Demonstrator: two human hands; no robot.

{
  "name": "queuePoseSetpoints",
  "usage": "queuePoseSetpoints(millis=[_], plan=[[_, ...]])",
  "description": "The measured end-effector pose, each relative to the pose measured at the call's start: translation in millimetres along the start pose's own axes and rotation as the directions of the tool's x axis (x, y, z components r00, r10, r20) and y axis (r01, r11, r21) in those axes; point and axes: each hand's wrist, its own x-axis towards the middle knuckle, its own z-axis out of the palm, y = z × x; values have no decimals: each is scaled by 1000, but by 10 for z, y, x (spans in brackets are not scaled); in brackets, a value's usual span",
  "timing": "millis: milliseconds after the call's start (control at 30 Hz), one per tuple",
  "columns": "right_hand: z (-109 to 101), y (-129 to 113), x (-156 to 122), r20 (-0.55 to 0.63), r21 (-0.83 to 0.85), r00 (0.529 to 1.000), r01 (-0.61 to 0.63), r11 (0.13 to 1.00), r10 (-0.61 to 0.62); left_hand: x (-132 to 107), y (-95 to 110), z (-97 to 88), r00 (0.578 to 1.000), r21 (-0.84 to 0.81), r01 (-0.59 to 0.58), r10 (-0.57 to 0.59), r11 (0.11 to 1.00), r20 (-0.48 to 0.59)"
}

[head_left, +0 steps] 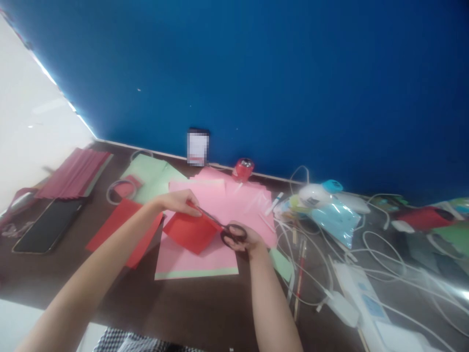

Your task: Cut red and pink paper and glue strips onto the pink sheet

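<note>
Left hand (179, 201) pinching the upper edge of a red paper square (190, 232), fingers (194, 211) closed narrow on it. Right hand (246, 240) gripping black scissors (224, 228) through the loops, blades pointing up-left across the square's top corner, toward the left fingertips. Red square held just above pink sheets (220, 200) spread on the dark bench (190, 313). More red paper (120, 230) at left, beside a dark phone (47, 226). Tangle of white cables (330, 274) at right.

Your bare left hand (179, 201) reaches forward, fingers pinched together. Your right hand (245, 238) sits just beside them, fingers curled closed, both forearms extended.
</note>
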Motion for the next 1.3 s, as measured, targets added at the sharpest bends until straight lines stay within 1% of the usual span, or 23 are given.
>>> queuePoseSetpoints(millis=[167,400,567,767,967,1167,1300], plan=[[-4,7,-2,11,-5,1000,-9,1000,9,21,14,6,1000,39,-12,12,999,-7],[-37,23,3,46,-19,997,-53,998,54,73,-35,58,1000,-28,-9,9,1000,5],[-48,29,0,57,-1,998,-26,1000,26,81,-15,54,999,-101,-24,28,995,41],[-75,44,6,39,20,999,-16,1000,16,77,10,34,998,-76,-39,42,996,43],[-59,14,11,72,0,997,-13,1000,13,74,-3,28,997,-66,-55,58,996,49],[-68,31,-6,21,-43,999,-34,998,35,67,-7,28,999,-54,-19,21,998,37],[-56,41,-8,6,-32,999,-32,999,32,55,-9,22,999,-52,-14,16,999,35]])
